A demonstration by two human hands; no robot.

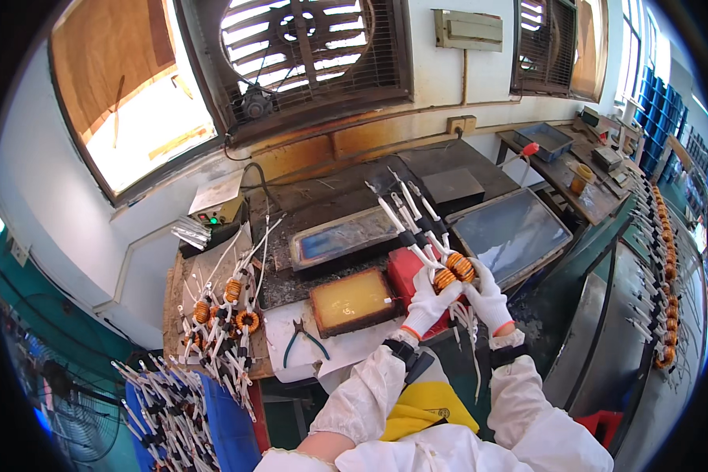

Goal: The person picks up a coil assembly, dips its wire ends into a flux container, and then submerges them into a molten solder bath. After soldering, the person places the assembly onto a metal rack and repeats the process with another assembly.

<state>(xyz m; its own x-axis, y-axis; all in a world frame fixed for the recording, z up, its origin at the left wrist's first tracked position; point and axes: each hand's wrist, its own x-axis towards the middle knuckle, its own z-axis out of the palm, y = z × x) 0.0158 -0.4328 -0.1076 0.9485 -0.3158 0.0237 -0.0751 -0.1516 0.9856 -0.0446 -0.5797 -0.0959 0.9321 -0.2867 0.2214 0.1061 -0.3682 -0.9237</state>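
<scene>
In white gloves, both my hands hold a small bunch of copper-wound ring coils (460,267) in front of me. My left hand (428,305) is closed around the bunch from the left, and my right hand (489,297) grips it from the right. White-sleeved leads (401,216) with black bands and bare tips point up and away from the coils. More thin leads (465,318) hang down below my hands. Just behind my left hand sits a red block-shaped thing (407,275), partly covered by glove and leads. My fingertips are partly hidden behind the coils.
Left of my hands stand a tray of yellowish material (354,300) and a long silvery tray (342,240). A larger grey tray (515,236) is at the right. Pliers (304,343), more coils (248,321), a lit control box (218,211) and a blue bin (232,425) lie leftward.
</scene>
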